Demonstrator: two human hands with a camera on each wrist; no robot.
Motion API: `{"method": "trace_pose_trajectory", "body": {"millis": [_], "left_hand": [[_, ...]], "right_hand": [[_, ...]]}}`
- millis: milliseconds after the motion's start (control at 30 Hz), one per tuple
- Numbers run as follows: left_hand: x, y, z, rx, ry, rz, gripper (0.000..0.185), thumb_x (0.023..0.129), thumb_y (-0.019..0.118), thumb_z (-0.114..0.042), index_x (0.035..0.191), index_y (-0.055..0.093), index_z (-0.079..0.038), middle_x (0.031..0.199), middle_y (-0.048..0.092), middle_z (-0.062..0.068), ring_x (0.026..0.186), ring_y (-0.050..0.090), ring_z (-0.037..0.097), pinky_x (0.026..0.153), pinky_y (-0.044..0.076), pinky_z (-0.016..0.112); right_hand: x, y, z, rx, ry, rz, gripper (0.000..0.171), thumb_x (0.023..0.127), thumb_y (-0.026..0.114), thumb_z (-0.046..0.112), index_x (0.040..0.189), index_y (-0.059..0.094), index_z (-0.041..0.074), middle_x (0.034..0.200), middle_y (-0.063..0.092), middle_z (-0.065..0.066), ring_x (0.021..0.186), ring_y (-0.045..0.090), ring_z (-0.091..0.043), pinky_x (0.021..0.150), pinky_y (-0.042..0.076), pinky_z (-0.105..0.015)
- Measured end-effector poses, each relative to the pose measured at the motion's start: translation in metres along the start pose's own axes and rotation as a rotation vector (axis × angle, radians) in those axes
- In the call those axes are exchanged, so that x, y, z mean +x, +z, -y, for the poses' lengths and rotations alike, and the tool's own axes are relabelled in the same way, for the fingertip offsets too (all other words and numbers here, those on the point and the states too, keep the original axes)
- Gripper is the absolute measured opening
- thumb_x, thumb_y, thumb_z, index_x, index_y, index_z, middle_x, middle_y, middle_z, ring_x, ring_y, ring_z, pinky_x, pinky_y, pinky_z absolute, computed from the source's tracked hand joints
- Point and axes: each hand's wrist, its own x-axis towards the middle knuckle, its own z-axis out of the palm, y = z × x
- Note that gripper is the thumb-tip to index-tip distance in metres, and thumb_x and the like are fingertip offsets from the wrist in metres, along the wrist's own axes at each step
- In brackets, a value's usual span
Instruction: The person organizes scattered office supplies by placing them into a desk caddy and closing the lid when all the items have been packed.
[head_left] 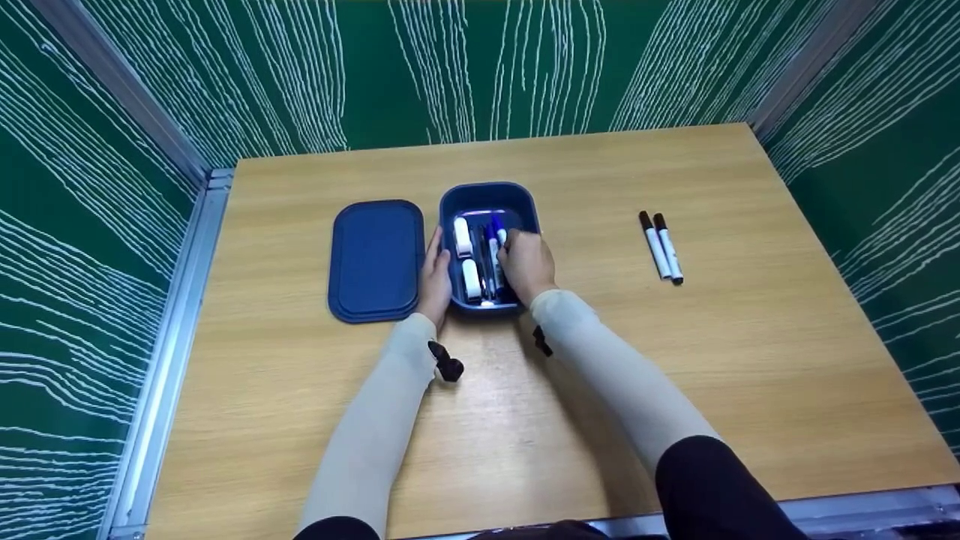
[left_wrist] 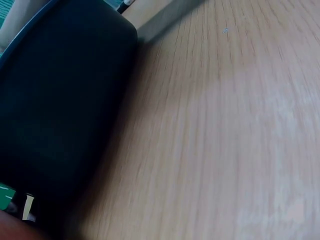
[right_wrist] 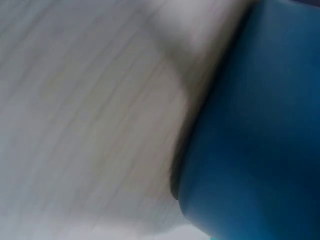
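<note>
Inside, right hand (head_left: 527, 262) among smooth markers (head_left: 491, 251), rounded blue box (head_left: 487, 196)

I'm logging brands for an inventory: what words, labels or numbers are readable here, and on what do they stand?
No text can be read in any view.
Markers in the blue box: any print too small to read.
Two markers on the table: barrels show no legible print.
Lid: plain, no label.
Both wrist views: blurred, no lettering visible.
</note>
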Motion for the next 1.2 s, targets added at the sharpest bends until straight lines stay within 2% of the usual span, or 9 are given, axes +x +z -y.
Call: {"method": "trace_pose_trajectory", "body": {"millis": [167, 567, 833, 1200], "left_hand": [[0.0004, 0.0004, -0.0013, 0.006, 0.008, -0.002, 0.05, 0.107, 0.034, -0.018, 0.157, 0.026, -0.019, 0.163, 0.024, 0.001, 0.151, 0.018, 0.02, 0.123, 0.015, 0.036], [-0.0004, -0.0003, -0.0025, 0.003, 0.003, 0.003, 0.051, 0.108, 0.035, -0.019, 0.157, 0.026, -0.021, 0.163, 0.024, -0.001, 0.151, 0.018, 0.02, 0.122, 0.016, 0.036], [-0.0014, 0.0002, -0.0022, 0.017, -0.006, -0.002, 0.051, 0.108, 0.035, -0.019, 0.157, 0.026, -0.023, 0.163, 0.024, -0.002, 0.151, 0.018, 0.019, 0.122, 0.016, 0.036], [-0.002, -0.0003, -0.0003, 0.033, -0.013, -0.015, 0.051, 0.107, 0.037, -0.02, 0.157, 0.027, -0.023, 0.163, 0.025, 0.0, 0.15, 0.02, 0.021, 0.122, 0.019, 0.037]], "right_hand": [[0.0014, 0.0005, -0.0003, -0.035, -0.005, 0.031, 0.016, 0.088, 0.065, 0.011, 0.074, 0.061, 0.006, 0.076, 0.068, -0.013, 0.074, 0.067, -0.03, 0.065, 0.054, -0.048], [0.0028, 0.0021, 0.0013, -0.06, 0.001, 0.096, 0.023, 0.088, 0.066, 0.012, 0.068, 0.055, 0.009, 0.072, 0.068, -0.011, 0.07, 0.066, -0.027, 0.061, 0.054, -0.047], [0.0021, 0.0062, 0.001, -0.008, 0.032, 0.178, 0.027, 0.089, 0.062, 0.01, 0.063, 0.053, 0.012, 0.072, 0.067, -0.009, 0.069, 0.065, -0.024, 0.061, 0.055, -0.045], [0.0011, 0.0081, 0.0028, 0.028, 0.039, 0.169, 0.038, 0.087, 0.063, 0.009, 0.055, 0.045, 0.016, 0.06, 0.058, -0.003, 0.06, 0.056, -0.02, 0.055, 0.05, -0.044]]}}
